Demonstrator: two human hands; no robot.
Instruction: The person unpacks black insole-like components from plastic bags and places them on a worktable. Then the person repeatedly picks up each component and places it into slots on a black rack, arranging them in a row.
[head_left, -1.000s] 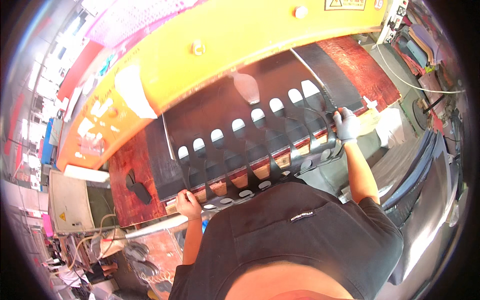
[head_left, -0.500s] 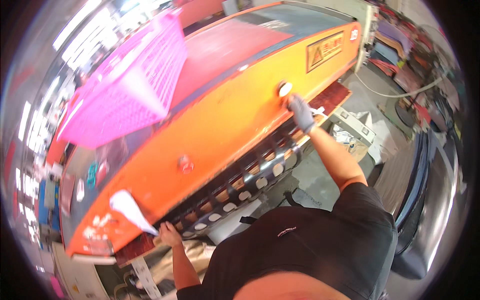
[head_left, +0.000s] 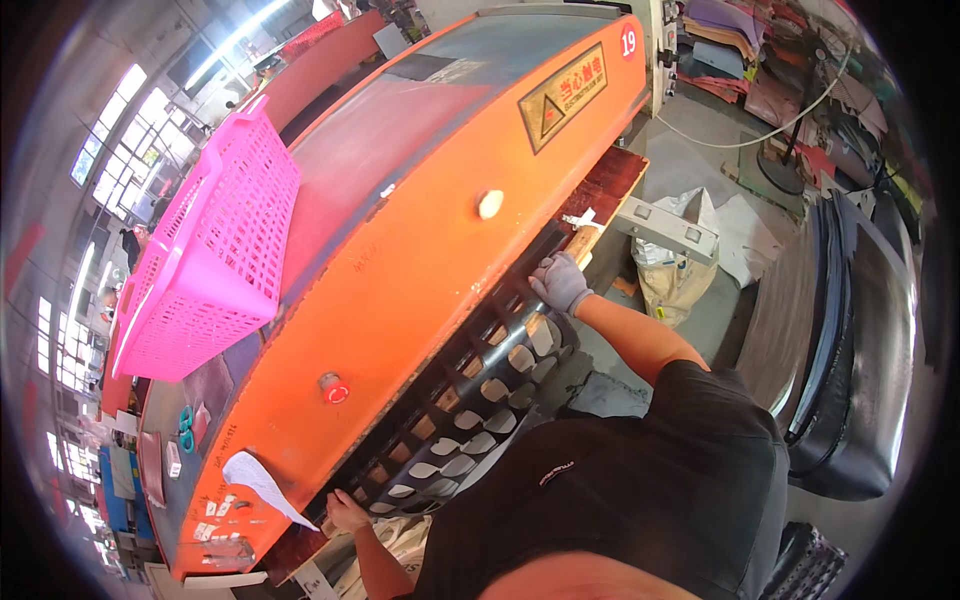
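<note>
A black sheet (head_left: 468, 424) full of cut-out holes hangs in a sagging curve below the front of an orange machine (head_left: 420, 300). My left hand (head_left: 347, 511), bare, is closed on the sheet's left end, beside the machine's lower edge. At the opposite end my right hand (head_left: 560, 282), in a grey glove, has its fingers curled over the sheet's edge. Part of the sheet goes out of sight under the machine. On the orange front, a round white button (head_left: 490, 204) and a red knob (head_left: 335, 388) stick out.
A pink plastic basket (head_left: 215, 260) stands on the machine's top, with teal-handled scissors (head_left: 186, 428) nearby. White paper (head_left: 258, 483) hangs on the front. To my right are stacked dark sheets (head_left: 850, 350), a sack (head_left: 672, 275) and a metal bar (head_left: 660, 228).
My right hand has dropped from beside the white button to the sheet's right end. My left hand stays at the left end. The whole view has shifted.
</note>
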